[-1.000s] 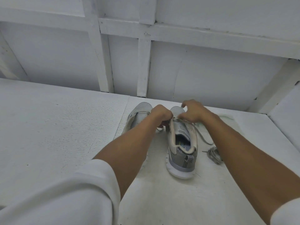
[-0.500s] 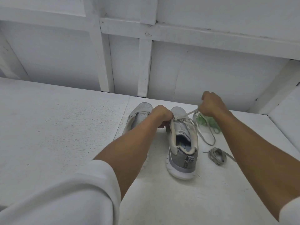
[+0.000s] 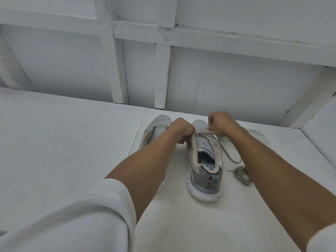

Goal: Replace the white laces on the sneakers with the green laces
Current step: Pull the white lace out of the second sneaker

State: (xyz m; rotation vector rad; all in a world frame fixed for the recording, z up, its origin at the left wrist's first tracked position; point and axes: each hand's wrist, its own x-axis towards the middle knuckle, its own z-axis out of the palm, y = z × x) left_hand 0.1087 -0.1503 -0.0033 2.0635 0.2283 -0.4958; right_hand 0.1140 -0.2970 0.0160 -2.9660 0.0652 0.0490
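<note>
Head camera: a person in white sleeves (image 3: 81, 215) reaches both bare forearms across a white desk (image 3: 63, 142) to work on a grey laced sneaker (image 3: 204, 160), which stands upright with its heel toward the camera and its toe toward a white battened wall (image 3: 161, 79).

The left hand (image 3: 182, 130) sits at the left edge of that sneaker's lacing, near the toe. Its grip is closed, the fingers curled onto the upper there.

The right hand (image 3: 221, 124) hovers just above the toe end of the same sneaker. Its grip pinches a strand of the white lace (image 3: 231, 153) between thumb and fingertips. The strand runs from the eyelets up to the pinch, and the lace's free length trails down onto the desk along the sneaker's right side.

The second sneaker (image 3: 157, 128) stands just to the left of the laced sneaker, parallel to it. Much of it is hidden under the left forearm, so its lacing cannot be made out.

A loose lace bundle (image 3: 241, 175), greyish-white, lies on the desk to the right of the laced sneaker's heel, apart from it and partly covered by the right forearm.

The green laces (image 3: 225, 140) show only as a blurred pale-green patch on the desk just right of the laced sneaker's toe, largely hidden behind the right hand and wrist.
</note>
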